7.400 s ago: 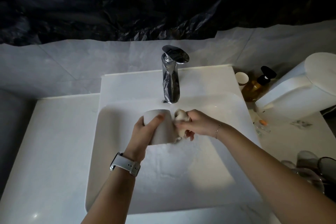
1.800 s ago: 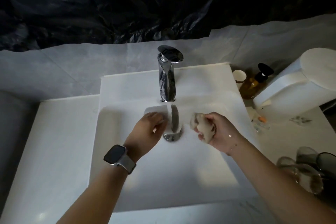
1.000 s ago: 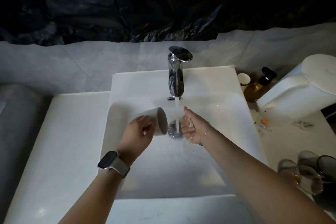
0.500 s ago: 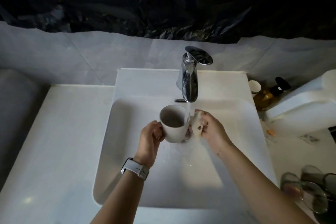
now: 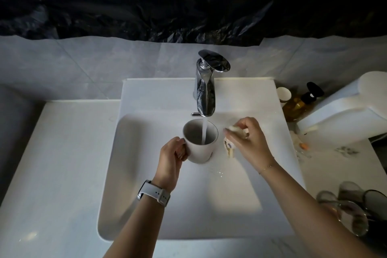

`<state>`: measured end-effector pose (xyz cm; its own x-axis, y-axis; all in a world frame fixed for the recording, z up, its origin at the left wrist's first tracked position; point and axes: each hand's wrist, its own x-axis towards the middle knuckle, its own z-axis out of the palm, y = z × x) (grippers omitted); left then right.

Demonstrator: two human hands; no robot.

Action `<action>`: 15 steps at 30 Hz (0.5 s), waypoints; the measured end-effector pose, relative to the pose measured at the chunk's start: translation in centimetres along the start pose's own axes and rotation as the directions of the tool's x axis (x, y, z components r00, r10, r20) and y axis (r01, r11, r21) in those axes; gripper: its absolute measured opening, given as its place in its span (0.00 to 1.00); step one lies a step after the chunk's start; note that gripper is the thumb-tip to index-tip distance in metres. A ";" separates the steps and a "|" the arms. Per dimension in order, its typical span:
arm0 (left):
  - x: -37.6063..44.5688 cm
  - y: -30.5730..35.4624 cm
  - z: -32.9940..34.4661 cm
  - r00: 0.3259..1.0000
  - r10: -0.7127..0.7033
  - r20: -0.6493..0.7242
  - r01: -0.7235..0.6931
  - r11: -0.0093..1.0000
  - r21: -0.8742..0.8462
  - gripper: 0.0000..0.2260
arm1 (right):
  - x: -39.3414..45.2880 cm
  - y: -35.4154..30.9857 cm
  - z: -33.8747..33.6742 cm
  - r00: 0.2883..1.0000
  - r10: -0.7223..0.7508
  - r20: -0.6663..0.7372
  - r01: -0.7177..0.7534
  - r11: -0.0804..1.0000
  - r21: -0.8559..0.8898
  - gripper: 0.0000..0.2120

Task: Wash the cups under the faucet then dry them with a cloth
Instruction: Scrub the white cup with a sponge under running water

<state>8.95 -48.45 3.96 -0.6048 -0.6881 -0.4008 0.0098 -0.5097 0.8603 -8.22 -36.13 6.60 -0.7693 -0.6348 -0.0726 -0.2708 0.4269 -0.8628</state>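
Under the chrome faucet [image 5: 206,92], my left hand [image 5: 172,156] grips the white ceramic mug [image 5: 200,142], filling; my right hand [image 5: 249,138] clutches a crumpled cloth [image 5: 230,146]; drying remains.

White cup [image 5: 200,142] is sitting upright, mouth up, directly under the faucet [image 5: 205,88] spout; stream is running into it. Faucet: chrome, lever on top, standing at the rear of the basin. Small pale cloth [image 5: 230,145] is hanging bunched just right of the cup, below and right of the spout, apart from the cup.
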 end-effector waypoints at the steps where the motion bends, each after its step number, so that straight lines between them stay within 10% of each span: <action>1: 0.0 0.0 0.0 1.000 0.000 0.001 0.000 1.000 0.019 0.14 | 0.3 0.2 0.0 0.998 -0.060 0.010 0.061 0.997 -0.041 0.15; 9: -0.4 0.0 0.2 0.999 0.045 0.001 -0.045 0.983 0.178 0.18 | 1.4 -1.3 0.2 1.000 0.018 -0.004 -0.018 0.998 -0.060 0.18; 15: -1.0 -0.1 0.7 0.991 0.132 -0.020 -0.120 0.943 0.311 0.13 | 0.9 -3.1 1.3 0.962 -0.266 0.060 0.269 0.885 -0.380 0.21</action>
<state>8.95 -47.34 4.52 -0.5818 -0.7600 -0.2897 -0.1662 -0.2376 0.9570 -7.31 -38.92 8.55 -0.6332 -0.7631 0.1295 -0.6661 0.4520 -0.5932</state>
